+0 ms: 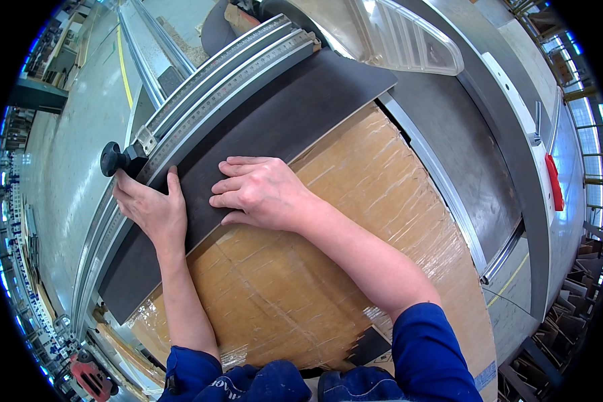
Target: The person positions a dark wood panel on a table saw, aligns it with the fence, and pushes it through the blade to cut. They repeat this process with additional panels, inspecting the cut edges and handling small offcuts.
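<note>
A long dark board (275, 110) lies slantwise along a metal fence with a ruler scale (201, 114). Across that fence rests my left hand (153, 209), thumb spread on the board side and a finger reaching just below a black knob (114, 159). Its other fingers are partly hidden. My right hand (261, 193) lies on the board with its fingers stretched out and slightly apart, holding nothing. Beneath my forearms, a brown sheet wrapped in clear film (275, 288) borders the board's near edge.
A clear plastic guard (409, 40) hangs over the board's far end. To the right are a grey metal machine table (449, 127), a metal rail (442, 181) and a red handle-like piece (554, 182). A red-and-black object (90, 375) sits at lower left.
</note>
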Demonstrator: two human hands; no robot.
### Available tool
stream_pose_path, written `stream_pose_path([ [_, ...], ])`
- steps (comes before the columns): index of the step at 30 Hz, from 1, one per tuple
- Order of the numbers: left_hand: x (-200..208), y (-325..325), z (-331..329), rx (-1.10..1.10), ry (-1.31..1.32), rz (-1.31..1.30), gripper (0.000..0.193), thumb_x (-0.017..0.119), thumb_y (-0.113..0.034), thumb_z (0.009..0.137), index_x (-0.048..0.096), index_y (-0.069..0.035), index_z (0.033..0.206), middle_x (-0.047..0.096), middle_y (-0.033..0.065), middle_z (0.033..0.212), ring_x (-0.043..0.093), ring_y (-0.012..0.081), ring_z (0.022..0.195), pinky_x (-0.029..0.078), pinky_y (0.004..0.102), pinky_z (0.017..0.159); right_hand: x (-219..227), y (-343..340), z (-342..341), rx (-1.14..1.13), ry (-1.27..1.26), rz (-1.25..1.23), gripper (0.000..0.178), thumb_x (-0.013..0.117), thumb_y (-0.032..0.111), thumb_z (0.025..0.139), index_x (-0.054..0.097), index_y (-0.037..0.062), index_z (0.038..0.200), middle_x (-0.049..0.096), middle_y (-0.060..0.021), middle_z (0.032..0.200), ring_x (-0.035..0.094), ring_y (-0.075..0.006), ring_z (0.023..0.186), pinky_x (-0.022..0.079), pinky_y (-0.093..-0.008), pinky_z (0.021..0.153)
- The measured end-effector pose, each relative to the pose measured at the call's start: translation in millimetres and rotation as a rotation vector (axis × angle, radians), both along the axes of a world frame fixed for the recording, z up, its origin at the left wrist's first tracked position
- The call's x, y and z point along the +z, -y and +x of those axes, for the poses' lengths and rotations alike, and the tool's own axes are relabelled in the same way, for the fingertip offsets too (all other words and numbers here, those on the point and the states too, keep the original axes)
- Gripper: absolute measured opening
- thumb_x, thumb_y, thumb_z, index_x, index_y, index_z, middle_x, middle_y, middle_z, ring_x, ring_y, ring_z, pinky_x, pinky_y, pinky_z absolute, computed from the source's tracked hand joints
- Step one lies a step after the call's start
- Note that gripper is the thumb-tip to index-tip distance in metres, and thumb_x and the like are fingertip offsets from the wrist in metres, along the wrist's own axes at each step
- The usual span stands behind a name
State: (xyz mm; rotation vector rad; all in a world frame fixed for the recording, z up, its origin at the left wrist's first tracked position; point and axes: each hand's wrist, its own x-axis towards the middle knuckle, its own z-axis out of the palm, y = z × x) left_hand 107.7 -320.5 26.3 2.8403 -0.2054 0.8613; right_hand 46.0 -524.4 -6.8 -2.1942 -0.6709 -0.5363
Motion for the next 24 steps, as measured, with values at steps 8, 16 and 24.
stream_pose_path([
  [8,1.0,1.7,0.0,-0.007,0.007,0.002,0.093,0.080,-0.029,0.085,0.026,0.007,0.151,0.043,0.0261,0.133,0.042,0.0423,0.130,0.030,0.0528,0.112,-0.5,0.8,0.1,-0.002,0.011,0.001,0.035,0.085,0.028,0.067,0.080,0.0149,0.099,0.077,0.0000,0.108,0.068,-0.0260,0.116,0.051,-0.0358,0.107],
  [16,0.7,2.0,-0.4,-0.001,0.010,-0.006,0.092,0.081,-0.029,0.084,0.027,0.007,0.150,0.044,0.0253,0.133,0.042,0.0419,0.129,0.030,0.0529,0.111,-1.4,0.6,0.6,0.000,0.014,0.011,0.035,0.085,0.027,0.067,0.080,0.0144,0.099,0.077,-0.0007,0.108,0.068,-0.0264,0.115,0.051,-0.0364,0.107],
  [24,-1.6,0.0,1.0,0.001,0.045,0.032,0.092,0.080,-0.032,0.085,0.028,0.007,0.151,0.045,0.0264,0.133,0.046,0.0426,0.127,0.034,0.0518,0.109,-1.8,1.0,0.4,-0.003,0.019,0.011,0.035,0.085,0.027,0.066,0.080,0.0145,0.099,0.077,-0.0005,0.108,0.068,-0.0263,0.115,0.052,-0.0361,0.106],
])
